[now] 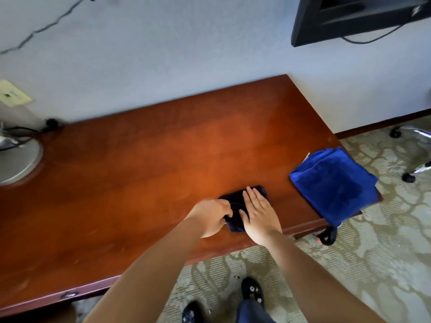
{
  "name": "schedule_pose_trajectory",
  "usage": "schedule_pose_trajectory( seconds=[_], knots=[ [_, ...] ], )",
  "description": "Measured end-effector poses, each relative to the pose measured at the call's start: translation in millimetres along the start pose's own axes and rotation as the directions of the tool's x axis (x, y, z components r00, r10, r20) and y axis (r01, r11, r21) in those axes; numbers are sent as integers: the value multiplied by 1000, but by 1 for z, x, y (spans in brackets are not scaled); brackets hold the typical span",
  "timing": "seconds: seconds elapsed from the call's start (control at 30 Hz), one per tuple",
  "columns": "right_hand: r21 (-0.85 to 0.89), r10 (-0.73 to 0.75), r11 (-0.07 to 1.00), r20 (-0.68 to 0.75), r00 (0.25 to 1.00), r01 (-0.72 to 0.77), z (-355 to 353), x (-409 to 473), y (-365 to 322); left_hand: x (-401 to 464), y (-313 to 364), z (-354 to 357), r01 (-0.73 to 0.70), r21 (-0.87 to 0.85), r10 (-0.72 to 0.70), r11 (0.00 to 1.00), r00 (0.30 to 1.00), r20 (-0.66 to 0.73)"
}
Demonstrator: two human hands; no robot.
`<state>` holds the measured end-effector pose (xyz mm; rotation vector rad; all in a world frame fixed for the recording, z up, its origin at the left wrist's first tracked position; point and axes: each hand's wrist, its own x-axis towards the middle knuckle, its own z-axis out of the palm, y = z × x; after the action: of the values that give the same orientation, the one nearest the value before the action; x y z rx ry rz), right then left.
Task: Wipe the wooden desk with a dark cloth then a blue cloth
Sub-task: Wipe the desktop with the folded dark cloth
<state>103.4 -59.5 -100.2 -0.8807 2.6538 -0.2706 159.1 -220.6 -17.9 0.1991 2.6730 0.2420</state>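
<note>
A pale wall (163,43) carries a black cable (46,24); patterned carpet (373,252) covers the floor.

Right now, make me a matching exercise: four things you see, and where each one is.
Things:
1. dark cloth
2. blue cloth
3. lamp base
4. screen

Places:
A. on the wall, upper right
B. desk's left end
C. under both hands
D. desk's right end, hanging over the front edge

Pairs: 1-C, 2-D, 3-B, 4-A
</note>
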Motion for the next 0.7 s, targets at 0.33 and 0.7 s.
schedule_pose_trajectory(
  seconds=[0.33,0.7],
  knots=[
    [-11,-10,1000,-48,999,10,35,7,-88,-60,-63,36,63,120,-61,991,998,-21],
    [47,-80,996,-20,997,81,14,17,-91,-63,-71,61,240,-314,-346,918,872,-346]
  ],
)
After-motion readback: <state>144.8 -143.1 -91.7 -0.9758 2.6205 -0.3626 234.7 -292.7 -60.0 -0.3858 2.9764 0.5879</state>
